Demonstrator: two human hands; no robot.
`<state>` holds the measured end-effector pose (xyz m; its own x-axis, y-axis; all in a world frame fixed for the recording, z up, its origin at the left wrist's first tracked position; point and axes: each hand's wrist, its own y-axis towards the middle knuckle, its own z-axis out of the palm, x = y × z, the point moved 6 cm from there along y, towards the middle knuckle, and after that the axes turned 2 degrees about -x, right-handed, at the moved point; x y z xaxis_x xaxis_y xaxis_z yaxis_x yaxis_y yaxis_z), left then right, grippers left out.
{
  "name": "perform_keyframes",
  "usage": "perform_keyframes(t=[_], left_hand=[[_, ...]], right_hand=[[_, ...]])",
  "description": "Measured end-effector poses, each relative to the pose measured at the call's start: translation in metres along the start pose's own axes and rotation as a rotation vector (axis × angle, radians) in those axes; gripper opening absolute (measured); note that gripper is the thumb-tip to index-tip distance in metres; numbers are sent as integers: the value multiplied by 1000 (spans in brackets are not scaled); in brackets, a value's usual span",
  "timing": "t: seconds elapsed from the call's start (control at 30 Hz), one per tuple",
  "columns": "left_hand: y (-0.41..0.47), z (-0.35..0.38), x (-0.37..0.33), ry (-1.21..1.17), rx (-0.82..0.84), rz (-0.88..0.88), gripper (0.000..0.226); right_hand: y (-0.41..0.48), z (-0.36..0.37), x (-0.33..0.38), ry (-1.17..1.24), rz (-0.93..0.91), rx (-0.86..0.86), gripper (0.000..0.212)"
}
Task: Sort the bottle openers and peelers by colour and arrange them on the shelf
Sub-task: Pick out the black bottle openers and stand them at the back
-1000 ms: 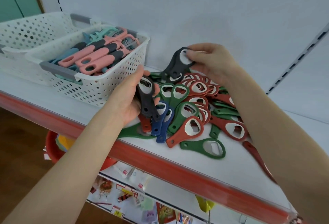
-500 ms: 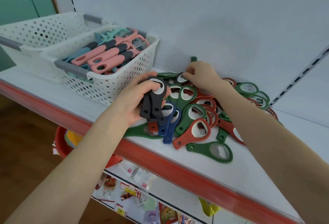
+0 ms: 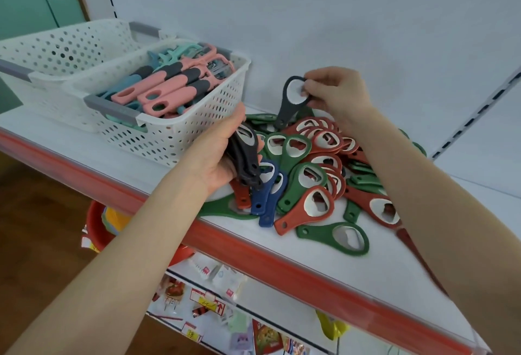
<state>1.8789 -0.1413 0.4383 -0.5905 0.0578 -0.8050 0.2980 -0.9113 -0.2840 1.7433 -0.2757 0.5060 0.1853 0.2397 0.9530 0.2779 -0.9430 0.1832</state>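
A heap of red, green and blue bottle openers [image 3: 313,174] lies on the white shelf [image 3: 324,258]. My left hand [image 3: 222,151] grips a small stack of black bottle openers [image 3: 246,157] at the heap's left edge. Above the back of the heap, my right hand [image 3: 335,95] pinches the ring end of another black opener [image 3: 290,101], which hangs tilted with its handle pointing down-left. Pink and teal peelers [image 3: 166,86] fill a white perforated basket [image 3: 180,134] to the left.
A second white basket [image 3: 62,47] stands behind the first at the far left. The shelf has a red front strip [image 3: 253,247]. Packaged goods sit on a lower shelf [image 3: 214,306], and a red tub [image 3: 95,227] shows below left. Bare shelf lies at the right.
My right hand has lifted a black opener out of the back of the heap. My left hand keeps its grip on the black stack, which holds more openers than a second ago.
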Motion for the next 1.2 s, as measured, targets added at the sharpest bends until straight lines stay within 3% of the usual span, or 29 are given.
perform_keyframes(t=[0.1,0.2,0.37,0.5,0.67,0.8,1.03,1.2], left_hand=[[-3,9,0,-68,49,-42,32],[-11,24,-2,-48,202,-31,34],[-14,25,0,-2,197,8,6],[-12,23,0,-44,87,102,22],[-25,42,10,-130,11,213,32],[-47,67,24,-130,-19,325,29],[-72,122,57,-104,119,331,30],[-95,194,104,33,295,329,30]], right_hand=[[-25,25,9,84,106,248,13],[-48,43,15,6,78,320,11],[-71,43,24,-204,-142,130,5],[-92,13,21,-106,4,-29,19],[-141,10,-3,9,273,240,28],[-164,-8,-7,194,307,185,15],[-195,-66,-17,339,364,177,42],[-222,-154,-31,401,340,39,29]])
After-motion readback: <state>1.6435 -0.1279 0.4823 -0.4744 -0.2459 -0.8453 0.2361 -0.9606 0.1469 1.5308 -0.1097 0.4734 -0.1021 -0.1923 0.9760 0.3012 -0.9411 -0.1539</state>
